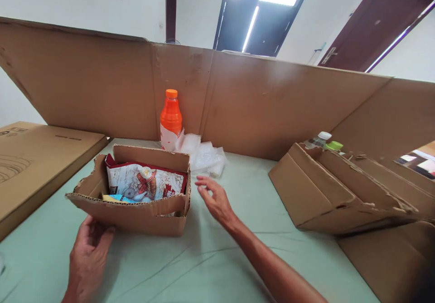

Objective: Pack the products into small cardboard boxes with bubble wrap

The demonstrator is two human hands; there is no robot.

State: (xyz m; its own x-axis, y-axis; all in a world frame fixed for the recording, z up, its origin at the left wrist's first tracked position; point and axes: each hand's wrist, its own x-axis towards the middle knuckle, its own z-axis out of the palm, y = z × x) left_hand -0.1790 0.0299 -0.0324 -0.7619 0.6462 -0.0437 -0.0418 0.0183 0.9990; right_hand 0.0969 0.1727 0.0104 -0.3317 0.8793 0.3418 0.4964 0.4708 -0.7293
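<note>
A small open cardboard box (136, 219) stands on the left half of the green table. Inside it lies a white and dark-red printed snack bag (146, 183), with part of a blue and yellow packet (124, 198) showing in front. My left hand (89, 251) is at the box's lower front left corner, its thumb at the front and its other fingertips hidden by the cardboard. My right hand (215, 198) hovers beside the box's right end, fingers apart and holding nothing.
Behind the box stand an orange bottle (171, 117) and crumpled clear plastic packaging (205, 155). More cardboard boxes (316, 189) stand at right, with bottle tops (324, 136) behind. A flat carton (47, 158) lies at left. A tall cardboard screen (258, 103) closes off the back.
</note>
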